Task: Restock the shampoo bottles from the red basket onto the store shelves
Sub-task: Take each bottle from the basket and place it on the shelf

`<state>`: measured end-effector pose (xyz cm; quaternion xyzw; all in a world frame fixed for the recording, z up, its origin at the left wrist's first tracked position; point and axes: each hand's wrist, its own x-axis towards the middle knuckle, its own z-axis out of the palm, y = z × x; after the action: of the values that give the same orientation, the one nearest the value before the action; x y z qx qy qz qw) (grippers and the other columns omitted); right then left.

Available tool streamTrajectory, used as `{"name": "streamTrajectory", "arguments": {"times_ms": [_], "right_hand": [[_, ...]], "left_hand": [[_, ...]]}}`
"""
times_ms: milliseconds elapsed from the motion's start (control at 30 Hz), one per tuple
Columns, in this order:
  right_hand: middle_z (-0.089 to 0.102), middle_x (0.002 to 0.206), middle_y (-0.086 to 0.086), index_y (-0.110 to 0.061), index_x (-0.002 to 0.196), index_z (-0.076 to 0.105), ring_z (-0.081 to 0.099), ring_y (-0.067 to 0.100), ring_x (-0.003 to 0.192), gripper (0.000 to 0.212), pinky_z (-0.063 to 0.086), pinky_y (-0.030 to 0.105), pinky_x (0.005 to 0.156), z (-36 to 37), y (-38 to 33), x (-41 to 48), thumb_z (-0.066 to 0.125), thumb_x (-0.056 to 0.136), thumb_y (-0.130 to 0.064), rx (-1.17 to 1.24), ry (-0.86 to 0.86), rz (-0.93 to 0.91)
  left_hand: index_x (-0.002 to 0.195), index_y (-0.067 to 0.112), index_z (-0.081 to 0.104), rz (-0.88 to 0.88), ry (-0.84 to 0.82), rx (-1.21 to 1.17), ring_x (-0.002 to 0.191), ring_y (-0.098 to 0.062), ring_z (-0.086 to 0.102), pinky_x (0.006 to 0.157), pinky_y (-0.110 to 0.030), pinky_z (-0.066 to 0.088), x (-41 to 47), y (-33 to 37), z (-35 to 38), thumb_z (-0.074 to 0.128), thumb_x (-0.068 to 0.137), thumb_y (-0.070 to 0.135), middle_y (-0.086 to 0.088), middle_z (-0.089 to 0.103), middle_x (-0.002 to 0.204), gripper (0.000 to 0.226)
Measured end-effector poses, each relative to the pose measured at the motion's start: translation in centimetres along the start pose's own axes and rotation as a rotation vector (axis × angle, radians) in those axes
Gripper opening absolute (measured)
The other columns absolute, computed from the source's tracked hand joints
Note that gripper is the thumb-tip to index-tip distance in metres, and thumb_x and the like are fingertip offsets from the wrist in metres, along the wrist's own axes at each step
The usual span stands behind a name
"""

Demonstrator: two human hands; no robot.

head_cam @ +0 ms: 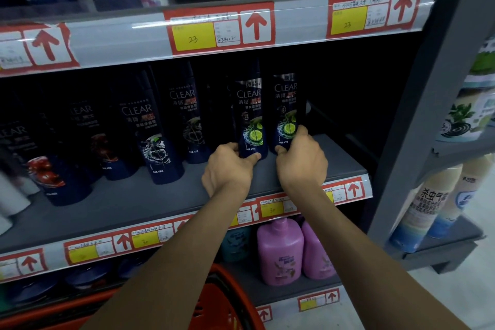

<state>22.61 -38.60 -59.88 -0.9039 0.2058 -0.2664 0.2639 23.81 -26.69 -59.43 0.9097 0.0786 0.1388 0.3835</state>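
- The left hand (227, 166) grips the foot of a lime-label shampoo bottle (250, 115). The thumb lies across the front of the base and the fingers curl round its left side.
- The right hand (301, 161) grips the foot of a second lime-label bottle (286, 107). The thumb is at the front of the base and the fingers are wrapped up its right side.
- Both bottles stand upright just beside each other, set back from the front edge of the middle shelf (329, 155). I cannot tell whether they touch.
- To the right of the second bottle the grey shelf board runs bare as far as the upright post (417, 104). A band of bare board also lies between the hands and the price strip (345, 191) on the front edge.
- To the left, a row of dark Clear bottles (150, 128) stands upright and fills that side of the shelf.
- The upper shelf's edge (134, 40) hangs close above the bottle caps.
- The red basket (227, 289) sits low beneath the forearms, which hide its inside, so its contents cannot be told.
- Pink bottles (280, 252) stand on the shelf below.
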Motion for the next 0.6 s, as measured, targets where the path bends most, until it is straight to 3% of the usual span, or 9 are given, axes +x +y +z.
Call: {"name": "streamTrajectory", "arguments": {"times_ms": [200, 400, 600], "right_hand": [[0.068, 0.116, 0.015, -0.009, 0.129, 0.049, 0.065, 0.036, 0.109, 0.041, 0.045, 0.038, 0.074, -0.4, 0.0, -0.3, 0.067, 0.098, -0.029, 0.001, -0.006, 0.013], [0.068, 0.116, 0.017, -0.008, 0.129, 0.047, 0.065, 0.039, 0.109, 0.043, 0.039, 0.036, 0.072, -0.6, -0.1, -0.4, 0.067, 0.098, -0.029, 0.021, -0.007, 0.041], [0.064, 0.126, 0.017, -0.006, 0.137, 0.045, 0.063, 0.039, 0.115, 0.058, 0.050, 0.040, 0.086, -1.2, 0.4, 0.0, 0.076, 0.090, -0.019, 0.207, -0.074, 0.079]], "left_hand": [[0.128, 0.029, 0.068, 0.018, 0.004, 0.029, 0.113, -0.022, 0.066, 0.078, -0.032, 0.049, 0.5, -0.3, 0.5, 0.077, 0.082, 0.061, 0.004, 0.069, 0.126, 0.057], [0.127, 0.030, 0.069, 0.021, -0.004, 0.066, 0.110, -0.022, 0.067, 0.082, -0.033, 0.053, 0.9, -0.6, 0.8, 0.075, 0.080, 0.066, 0.005, 0.068, 0.126, 0.060], [0.135, 0.023, 0.065, 0.050, -0.113, 0.106, 0.115, -0.025, 0.064, 0.077, -0.029, 0.046, 0.4, -0.3, -0.4, 0.076, 0.089, 0.048, -0.002, 0.060, 0.138, 0.053]]}}
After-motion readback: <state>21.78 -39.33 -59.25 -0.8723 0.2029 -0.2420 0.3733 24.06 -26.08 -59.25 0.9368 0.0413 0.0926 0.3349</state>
